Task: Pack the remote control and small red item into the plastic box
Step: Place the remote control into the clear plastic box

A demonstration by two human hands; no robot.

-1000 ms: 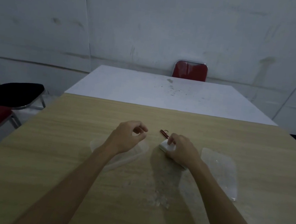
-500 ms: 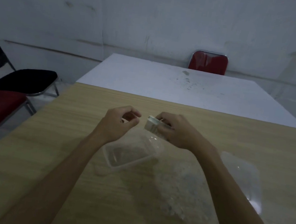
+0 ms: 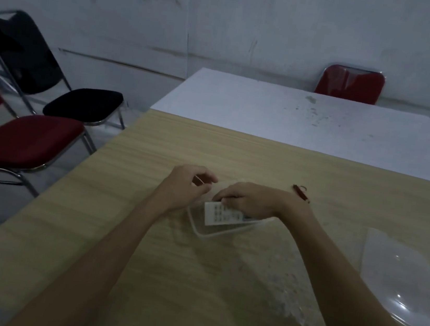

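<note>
Looking across the wooden table [image 3: 144,235] from left to right, we first see the left hand [image 3: 183,186], fingers curled and pinching the far-left rim of the plastic box [image 3: 200,226]. The box is clear and open-topped and rests on the table at the centre of view. At 3 o'clock from the left hand, the right hand [image 3: 250,200] grips the remote control [image 3: 219,214], fingers closed over its far end. The remote's button face is up and its free end points toward 8 o'clock from the grip, lying inside the box walls; we cannot tell whether it touches the box floor. The small red item [image 3: 301,194] lies on the table at 2 o'clock from the right hand, just beside the wrist and outside the box. At 4 o'clock, well apart, lies the clear lid [image 3: 397,282].
</note>
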